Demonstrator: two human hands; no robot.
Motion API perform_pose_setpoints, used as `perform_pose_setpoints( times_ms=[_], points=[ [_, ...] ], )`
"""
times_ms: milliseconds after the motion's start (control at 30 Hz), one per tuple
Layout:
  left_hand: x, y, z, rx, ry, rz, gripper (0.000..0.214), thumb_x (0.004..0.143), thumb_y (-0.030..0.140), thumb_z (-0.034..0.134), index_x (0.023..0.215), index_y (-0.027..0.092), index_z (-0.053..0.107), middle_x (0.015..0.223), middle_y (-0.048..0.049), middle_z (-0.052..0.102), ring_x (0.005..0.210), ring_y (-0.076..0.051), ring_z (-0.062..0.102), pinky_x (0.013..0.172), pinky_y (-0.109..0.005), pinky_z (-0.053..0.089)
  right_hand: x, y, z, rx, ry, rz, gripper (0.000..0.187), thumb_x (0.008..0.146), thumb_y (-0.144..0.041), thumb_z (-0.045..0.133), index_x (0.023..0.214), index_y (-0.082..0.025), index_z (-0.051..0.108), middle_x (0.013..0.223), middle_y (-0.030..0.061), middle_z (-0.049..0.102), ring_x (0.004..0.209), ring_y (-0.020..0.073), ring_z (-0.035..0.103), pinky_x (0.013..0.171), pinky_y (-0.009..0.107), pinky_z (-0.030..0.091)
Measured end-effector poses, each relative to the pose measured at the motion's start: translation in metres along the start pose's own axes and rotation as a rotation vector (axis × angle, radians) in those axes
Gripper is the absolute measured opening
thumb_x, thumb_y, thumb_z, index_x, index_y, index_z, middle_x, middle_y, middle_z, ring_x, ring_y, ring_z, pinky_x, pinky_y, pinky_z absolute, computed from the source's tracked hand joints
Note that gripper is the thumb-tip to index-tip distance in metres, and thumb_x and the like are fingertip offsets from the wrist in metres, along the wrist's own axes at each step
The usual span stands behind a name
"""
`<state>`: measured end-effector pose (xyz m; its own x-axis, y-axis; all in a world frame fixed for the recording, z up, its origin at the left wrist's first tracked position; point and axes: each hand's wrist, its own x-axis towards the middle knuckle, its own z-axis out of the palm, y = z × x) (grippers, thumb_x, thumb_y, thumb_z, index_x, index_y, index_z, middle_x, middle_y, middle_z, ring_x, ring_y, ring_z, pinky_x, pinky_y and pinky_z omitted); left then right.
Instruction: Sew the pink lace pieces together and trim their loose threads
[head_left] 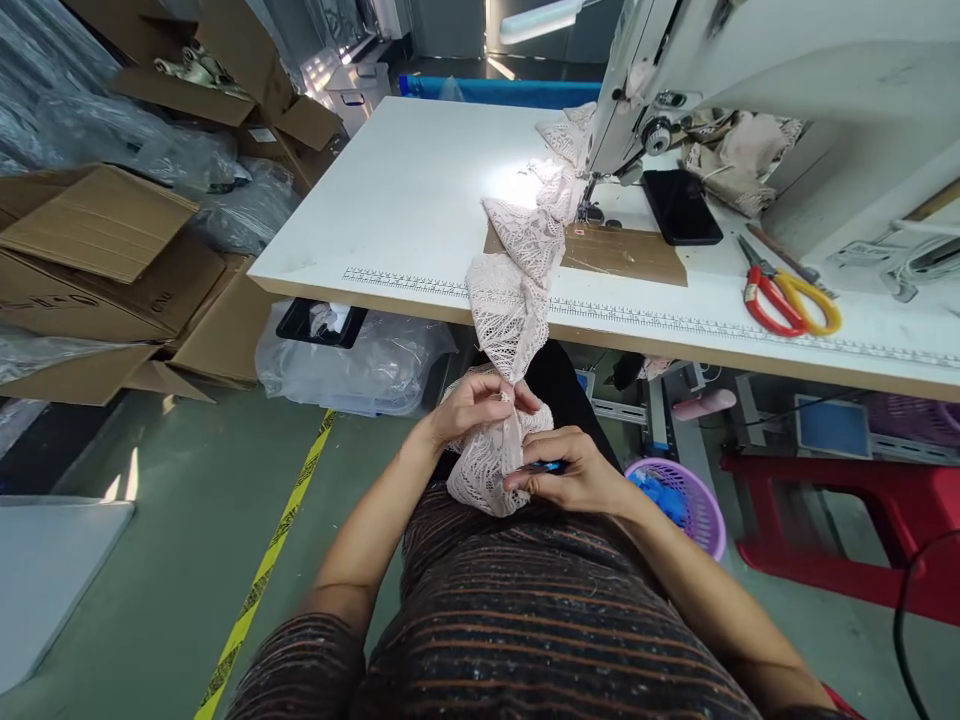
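Observation:
A long strip of pale pink lace (517,300) runs from the needle of the white sewing machine (750,70) across the white table (405,200) and hangs over its front edge into my lap. My left hand (480,400) pinches the lace just below the table edge. My right hand (574,470) is closed on a small blue-handled tool (547,466) and presses against the bunched lace on my lap.
Red and yellow scissors (787,295), a black phone (681,205) and a brown cardboard sheet (630,255) lie on the table. Open cardboard boxes (97,270) and plastic bags sit at left. A purple basket (690,500) and a red stool (847,530) stand under the table.

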<state>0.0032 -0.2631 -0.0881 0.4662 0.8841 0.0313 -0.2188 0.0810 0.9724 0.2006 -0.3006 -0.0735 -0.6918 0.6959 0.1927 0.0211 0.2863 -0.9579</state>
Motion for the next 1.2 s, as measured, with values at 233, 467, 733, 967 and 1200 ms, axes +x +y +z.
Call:
perform_pose_setpoints(
  times_ms=[233,467,733,967,1200],
  points=[
    [-0.016,0.010,-0.011,0.217,0.232,-0.122,0.031,0.072,0.042,0.083,0.087,0.016,0.073,0.071,-0.0012,0.068,0.056,-0.009,0.053,0.052,-0.021,0.040,0.013,0.019,-0.022,-0.062,0.234,0.240,0.054,0.090,-0.068,0.054,0.082,-0.017,0.072,0.071,0.0027,0.065,0.063,0.0144,0.052,0.060,0.027,0.041],
    [-0.017,0.015,-0.007,0.284,0.220,-0.090,0.028,0.080,0.043,0.077,0.089,0.017,0.079,0.086,-0.0073,0.077,0.070,-0.015,0.065,0.059,-0.023,0.048,0.036,0.029,-0.017,-0.114,0.270,0.283,0.068,0.094,-0.075,0.033,0.064,-0.018,0.057,0.059,0.0003,0.053,0.055,0.0123,0.042,0.055,0.028,0.032],
    [-0.015,0.014,-0.005,0.256,0.306,-0.083,0.023,0.078,0.040,0.077,0.081,0.017,0.078,0.081,-0.0065,0.076,0.068,-0.015,0.065,0.060,-0.024,0.048,0.042,0.031,-0.010,-0.181,0.346,0.230,0.065,0.094,-0.074,0.036,0.072,-0.018,0.062,0.058,-0.0024,0.048,0.054,0.0117,0.039,0.057,0.028,0.031],
    [-0.013,0.016,-0.001,0.182,0.333,-0.146,0.023,0.075,0.039,0.076,0.074,0.016,0.074,0.064,-0.0016,0.067,0.052,-0.010,0.050,0.049,-0.022,0.036,0.040,0.029,-0.008,-0.203,0.302,0.225,0.058,0.097,-0.067,0.037,0.076,-0.020,0.063,0.064,-0.0003,0.053,0.058,0.0136,0.044,0.059,0.028,0.033],
    [-0.013,0.019,-0.002,0.244,0.324,-0.153,0.026,0.074,0.042,0.077,0.075,0.016,0.074,0.067,-0.0024,0.067,0.058,-0.011,0.052,0.054,-0.023,0.039,0.040,0.040,-0.006,-0.192,0.513,0.193,0.052,0.097,-0.064,0.039,0.076,-0.021,0.059,0.065,-0.0011,0.051,0.059,0.0137,0.044,0.061,0.028,0.035]
  ],
)
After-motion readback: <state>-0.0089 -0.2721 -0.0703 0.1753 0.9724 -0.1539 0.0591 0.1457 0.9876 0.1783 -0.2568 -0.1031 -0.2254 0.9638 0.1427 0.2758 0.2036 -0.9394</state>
